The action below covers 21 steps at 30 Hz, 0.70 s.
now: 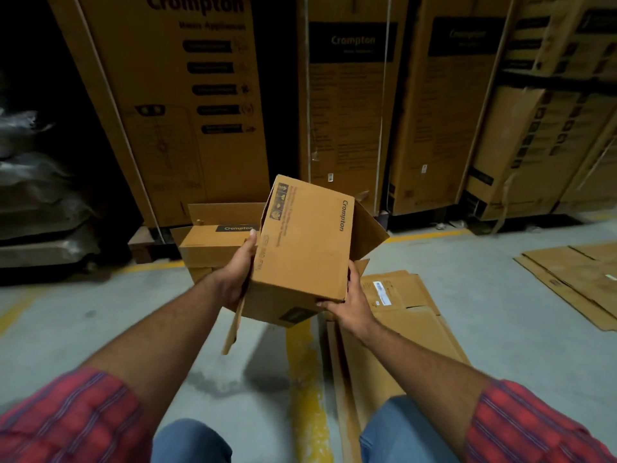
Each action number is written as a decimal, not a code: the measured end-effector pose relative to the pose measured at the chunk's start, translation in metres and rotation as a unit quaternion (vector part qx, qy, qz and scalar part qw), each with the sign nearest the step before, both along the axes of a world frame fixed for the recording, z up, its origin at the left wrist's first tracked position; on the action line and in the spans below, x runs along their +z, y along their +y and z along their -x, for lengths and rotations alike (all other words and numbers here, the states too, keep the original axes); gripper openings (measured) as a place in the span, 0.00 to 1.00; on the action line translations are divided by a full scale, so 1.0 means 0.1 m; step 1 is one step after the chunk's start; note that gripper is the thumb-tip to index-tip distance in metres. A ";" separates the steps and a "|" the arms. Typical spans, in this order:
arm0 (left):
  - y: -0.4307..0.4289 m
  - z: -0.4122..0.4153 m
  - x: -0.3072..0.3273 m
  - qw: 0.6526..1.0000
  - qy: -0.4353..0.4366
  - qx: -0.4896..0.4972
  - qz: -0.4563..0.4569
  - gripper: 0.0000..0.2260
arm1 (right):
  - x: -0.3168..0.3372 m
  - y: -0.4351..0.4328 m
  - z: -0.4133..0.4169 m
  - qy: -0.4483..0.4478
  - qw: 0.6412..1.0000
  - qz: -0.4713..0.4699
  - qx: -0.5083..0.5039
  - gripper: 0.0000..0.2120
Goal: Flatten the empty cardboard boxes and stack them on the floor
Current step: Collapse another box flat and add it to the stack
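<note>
A: Entry, aisle side. A person holds a small cardboard box (302,242) up off the floor, tilted, still in box form; "Crompton" printed along its top face; flaps hang open at its far right end and below it, one long flap dangling down toward the floor.

B: Grip?

A: Left hand (238,267) clasps the box's left side, thumb up along the edge, fingers wrapped under and out of sight; right hand (350,302) is closed on the near right corner, fingertips curled onto the lower edge. Both hands closed on the same box; red checked sleeves rolled up, blue-trousered knees at the bottom of the view.

B: Other boxes?

A: A second open box (213,240) stands on the floor just behind the held one, partly hidden by it, flaps up; black Crompton label on its front. Flattened cardboard (400,315) lies on the grey floor (484,295) to the right of the knees, under the right forearm, white label on top; more flat sheets (581,279) lie well apart at the far right.

B: Surroundings?

A: Tall printed cartons (347,105) stand in a row behind; yellow floor line (307,379) runs between the knees; wrapped bundles (33,182) stacked in the dark at left.
</note>
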State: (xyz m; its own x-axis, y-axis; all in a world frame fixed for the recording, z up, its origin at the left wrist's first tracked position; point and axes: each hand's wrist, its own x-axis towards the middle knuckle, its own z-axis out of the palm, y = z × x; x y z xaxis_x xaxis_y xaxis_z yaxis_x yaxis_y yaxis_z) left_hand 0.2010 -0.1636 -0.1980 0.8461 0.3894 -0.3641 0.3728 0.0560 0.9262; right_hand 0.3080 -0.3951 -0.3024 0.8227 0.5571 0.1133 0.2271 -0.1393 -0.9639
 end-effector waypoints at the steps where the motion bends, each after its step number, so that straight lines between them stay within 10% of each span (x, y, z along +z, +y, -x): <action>1: 0.00 -0.01 -0.01 1.000 -0.003 0.003 0.004 0.35 | 0.01 -0.02 0.01 -0.008 1.000 0.003 0.009 0.58; 5: 0.06 0.01 -0.06 0.998 0.005 -0.018 0.056 0.23 | 0.01 -0.14 -0.03 -0.029 0.999 0.011 0.038 0.56; 12: 0.09 -0.10 -0.20 0.986 -0.003 -0.030 0.167 0.50 | 0.02 -0.24 0.02 -0.034 0.998 0.026 0.046 0.57; 21: -0.14 -0.16 -0.27 0.976 -0.136 0.013 0.171 0.47 | 0.03 -0.22 0.01 -0.051 0.999 0.002 -0.009 0.54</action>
State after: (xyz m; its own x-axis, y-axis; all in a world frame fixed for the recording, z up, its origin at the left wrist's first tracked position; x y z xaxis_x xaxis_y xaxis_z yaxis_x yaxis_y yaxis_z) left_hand 0.2165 -0.1772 -0.2251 0.9209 0.3078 -0.2392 0.1094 0.3850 0.9164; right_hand 0.3067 -0.4174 -0.2993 0.8172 0.5428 0.1939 0.3207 -0.1487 -0.9354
